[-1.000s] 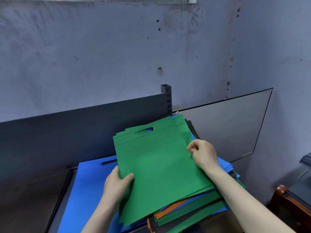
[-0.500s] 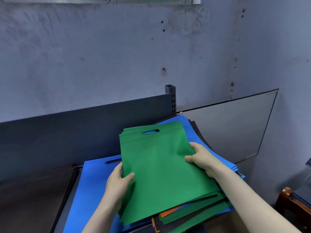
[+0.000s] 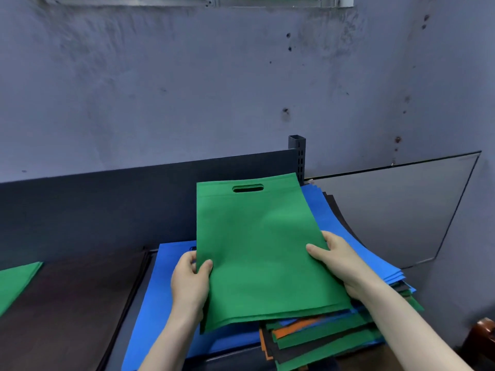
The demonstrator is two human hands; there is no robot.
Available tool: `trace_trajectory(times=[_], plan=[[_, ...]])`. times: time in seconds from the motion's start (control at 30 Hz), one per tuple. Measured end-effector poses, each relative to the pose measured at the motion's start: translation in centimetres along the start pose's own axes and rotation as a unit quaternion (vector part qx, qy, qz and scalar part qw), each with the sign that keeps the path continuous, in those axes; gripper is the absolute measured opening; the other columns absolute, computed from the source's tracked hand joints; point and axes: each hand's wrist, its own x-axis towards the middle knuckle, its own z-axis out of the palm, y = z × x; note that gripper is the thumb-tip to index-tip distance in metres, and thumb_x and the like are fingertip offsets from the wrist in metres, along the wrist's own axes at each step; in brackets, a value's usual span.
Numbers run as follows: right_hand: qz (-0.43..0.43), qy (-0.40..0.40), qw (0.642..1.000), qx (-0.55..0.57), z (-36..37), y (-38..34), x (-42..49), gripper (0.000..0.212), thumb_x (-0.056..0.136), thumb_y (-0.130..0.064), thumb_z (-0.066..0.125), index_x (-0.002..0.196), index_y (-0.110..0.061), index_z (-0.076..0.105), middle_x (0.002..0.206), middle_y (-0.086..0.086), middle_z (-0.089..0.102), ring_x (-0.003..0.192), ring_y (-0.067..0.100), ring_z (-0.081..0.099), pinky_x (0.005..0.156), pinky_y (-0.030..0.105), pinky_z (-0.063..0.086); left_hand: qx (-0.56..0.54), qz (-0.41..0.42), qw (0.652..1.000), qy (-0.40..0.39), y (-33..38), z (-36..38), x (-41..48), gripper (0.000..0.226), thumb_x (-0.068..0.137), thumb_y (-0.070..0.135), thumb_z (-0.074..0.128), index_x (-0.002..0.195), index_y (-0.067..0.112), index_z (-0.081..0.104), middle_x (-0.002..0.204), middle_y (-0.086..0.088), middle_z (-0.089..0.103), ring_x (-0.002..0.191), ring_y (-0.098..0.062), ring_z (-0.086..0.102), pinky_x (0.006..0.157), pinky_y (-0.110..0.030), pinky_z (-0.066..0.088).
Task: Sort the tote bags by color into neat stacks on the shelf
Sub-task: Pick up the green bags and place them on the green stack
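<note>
Since the earlier frame the small bundle of flat green non-woven tote bags (image 3: 257,250) has lifted and squared up. The left hand (image 3: 190,282) pinches its left edge, the right hand (image 3: 338,261) clamps the right edge, above the mixed pile of coloured bags (image 3: 329,341). Left of the grip lies the green stack (image 3: 16,279); swung across, loose layers could fan out and slip.

No readable text, labels, brands, numbers or signs anywhere. Green tote bag (image 3: 257,250) held between left hand (image 3: 188,283) and right hand (image 3: 338,261): plain fabric, no print. Blue bags (image 3: 345,231) just beyond the right hand: plain too.
</note>
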Motion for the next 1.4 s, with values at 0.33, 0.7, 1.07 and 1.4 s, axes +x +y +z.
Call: trace_trajectory(times=[0.33,0.7,1.07,1.4], plan=[[-0.104,0.051,0.993,0.022,5.3,-2.1,-1.1,0.04,0.089,0.009,0.049,0.1,-0.027,0.062,0.105,-0.008,0.068,0.097,0.007,0.063,0.078,0.026,0.052,-0.039,-0.03,0.999,0.003,-1.5,-4.0,-1.2,0.01,0.093,0.016,0.057,0.098,0.018,0.065,0.098,0.001,0.073,0.094,-0.019,0.069,0.087,-0.045,0.054],[-0.097,-0.099,0.99,-0.009,14.6,-2.1,-2.9,0.027,0.093,-0.004,0.051,0.104,-0.027,0.06,0.105,-0.011,0.068,0.095,0.004,0.064,0.078,0.025,0.052,0.045,0.005,0.979,0.199,-2.5,-13.5,-3.9,0.008,0.094,0.016,0.056,0.09,0.019,0.062,0.088,0.002,0.069,0.084,-0.017,0.065,0.08,-0.043,0.053],[-0.102,-0.087,0.99,0.047,27.8,-3.8,-10.0,0.035,0.092,0.004,0.05,0.098,-0.028,0.062,0.103,-0.006,0.069,0.098,0.015,0.065,0.089,0.039,0.052,-0.02,-0.032,0.979,0.202,-4.8,-28.9,-6.2,0.011,0.093,0.026,0.058,0.099,0.018,0.064,0.093,0.002,0.073,0.092,-0.018,0.069,0.085,-0.043,0.055],[-0.069,-0.119,0.988,0.074,41.3,-2.9,-16.8,0.032,0.092,0.004,0.051,0.101,-0.024,0.064,0.105,0.0,0.071,0.1,0.02,0.066,0.093,0.047,0.051,0.052,-0.028,0.974,0.22,-7.4,-43.9,-8.2,0.035,0.096,0.024,0.053,0.127,0.008,0.055,0.124,0.002,0.06,0.115,-0.016,0.058,0.093,-0.028,0.049]])
